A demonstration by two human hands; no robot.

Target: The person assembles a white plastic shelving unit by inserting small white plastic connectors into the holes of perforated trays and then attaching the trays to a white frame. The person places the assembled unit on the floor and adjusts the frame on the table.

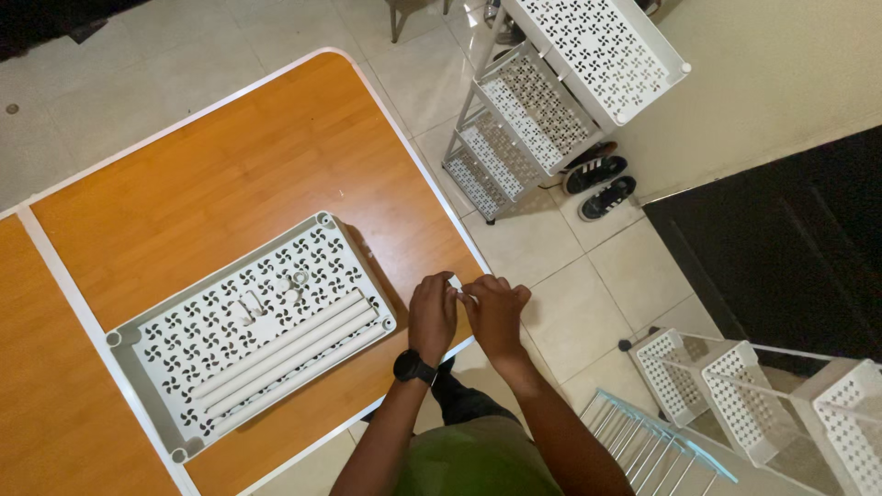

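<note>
Small white part (456,284): pinched between fingers of left hand (432,315) and right hand (494,312), over desk (230,174) edge beside tray (175,344). Likely light, rigid plastic, easily dropped; grip by its ends.

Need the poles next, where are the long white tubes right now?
In the head view, the white tubes lie inside the perforated tray on the wooden table, left of both hands.

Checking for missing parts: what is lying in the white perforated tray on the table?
In the white perforated tray lie long white tubes and a few small white fittings. Whatever the tubes cover stays hidden.
</note>
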